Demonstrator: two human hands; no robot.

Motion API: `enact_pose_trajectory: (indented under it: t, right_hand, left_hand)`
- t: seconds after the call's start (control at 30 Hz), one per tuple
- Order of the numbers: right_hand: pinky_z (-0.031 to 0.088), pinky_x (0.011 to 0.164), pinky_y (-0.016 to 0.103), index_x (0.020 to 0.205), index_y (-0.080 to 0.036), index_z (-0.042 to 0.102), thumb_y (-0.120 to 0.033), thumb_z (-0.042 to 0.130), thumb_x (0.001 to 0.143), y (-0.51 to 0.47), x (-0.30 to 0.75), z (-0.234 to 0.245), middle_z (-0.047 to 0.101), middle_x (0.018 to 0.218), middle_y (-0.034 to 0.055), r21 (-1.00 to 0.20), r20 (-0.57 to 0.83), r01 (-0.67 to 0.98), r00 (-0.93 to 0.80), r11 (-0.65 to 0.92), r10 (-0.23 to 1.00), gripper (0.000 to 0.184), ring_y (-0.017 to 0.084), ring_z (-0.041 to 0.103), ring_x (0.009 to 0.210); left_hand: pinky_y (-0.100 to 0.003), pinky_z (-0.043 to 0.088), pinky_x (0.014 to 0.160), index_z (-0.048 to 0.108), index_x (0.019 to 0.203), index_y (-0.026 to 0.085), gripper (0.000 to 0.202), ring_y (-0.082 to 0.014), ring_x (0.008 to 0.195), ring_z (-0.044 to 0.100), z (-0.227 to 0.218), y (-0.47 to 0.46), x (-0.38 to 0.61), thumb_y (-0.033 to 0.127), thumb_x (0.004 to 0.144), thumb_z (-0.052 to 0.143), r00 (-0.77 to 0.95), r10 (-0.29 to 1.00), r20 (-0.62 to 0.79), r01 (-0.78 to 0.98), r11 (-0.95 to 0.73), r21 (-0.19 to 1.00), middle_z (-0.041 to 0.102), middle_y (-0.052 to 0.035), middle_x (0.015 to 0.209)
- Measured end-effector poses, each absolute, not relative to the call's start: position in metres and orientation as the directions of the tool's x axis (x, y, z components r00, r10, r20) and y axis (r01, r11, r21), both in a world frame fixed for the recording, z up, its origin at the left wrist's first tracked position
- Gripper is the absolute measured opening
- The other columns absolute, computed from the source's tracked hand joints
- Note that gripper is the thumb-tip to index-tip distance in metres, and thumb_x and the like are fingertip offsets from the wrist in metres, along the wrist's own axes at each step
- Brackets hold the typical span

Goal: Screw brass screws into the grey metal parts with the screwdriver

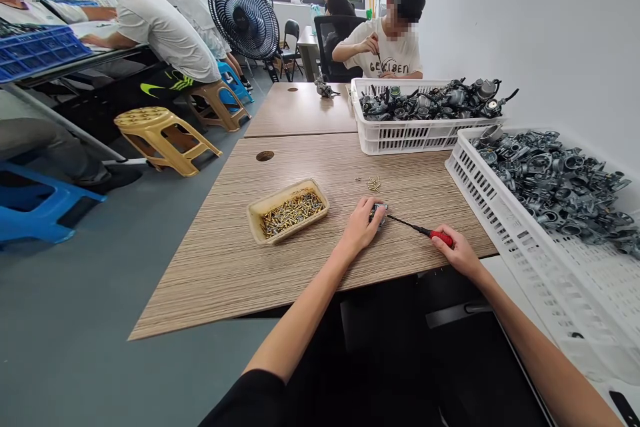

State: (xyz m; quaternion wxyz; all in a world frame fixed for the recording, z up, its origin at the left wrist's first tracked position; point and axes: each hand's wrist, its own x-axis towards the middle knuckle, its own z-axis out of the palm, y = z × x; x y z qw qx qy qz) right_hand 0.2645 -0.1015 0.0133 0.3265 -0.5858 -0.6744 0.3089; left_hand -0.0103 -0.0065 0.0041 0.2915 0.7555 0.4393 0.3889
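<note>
The left hand (364,225) clamps a metal part (379,213), the right hand (457,255) grips the screwdriver (423,230) (tip at the part): screwing seemingly under way.

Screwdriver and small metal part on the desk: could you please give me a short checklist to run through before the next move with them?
1. Part steadied: ok. The left hand grips the small metal part down on the table.
2. Tool grip: ok. The right hand holds the screwdriver by its red handle.
3. Tip at the part: ok. The shaft runs right up to it.
4. Tip seated in a screw head: cannot tell, too small to see.
5. Screws at hand: ok. The tray of screws lies left of the left hand, and loose screws lie just beyond the part.
6. More parts nearby: ok. The white crate stands on the right.
</note>
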Motion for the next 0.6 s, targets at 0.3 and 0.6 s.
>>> enact_pose_trajectory:
  t: [0.3,0.6]
  right_hand:
    - [0.036,0.064,0.030,0.081,-0.022,0.057,-0.054,0.051,0.098,-0.1012,0.2635,0.0149,0.047,0.070,-0.0020,-0.810,0.073,0.576,-0.096,0.115,0.993,0.037,0.017,0.046,0.066]
    - [0.037,0.064,0.030,0.081,-0.022,0.057,-0.055,0.052,0.098,-0.1015,0.2620,0.0163,0.047,0.068,-0.0023,-0.802,0.077,0.587,-0.090,0.116,0.993,0.038,0.017,0.046,0.065]
  left_hand:
    - [-0.037,0.049,0.102,0.061,0.116,0.024,0.028,-0.0221,0.114,0.063,0.0035,-0.0066,-0.0103,0.042,0.106,0.042,0.304,0.894,0.328,0.451,-0.439,0.777,0.065,-0.0076,0.119]
    - [-0.037,0.049,0.102,0.061,0.116,0.024,0.027,-0.0216,0.113,0.063,0.0043,-0.0072,-0.0100,0.041,0.106,0.043,0.301,0.897,0.324,0.450,-0.432,0.782,0.064,-0.0077,0.120]
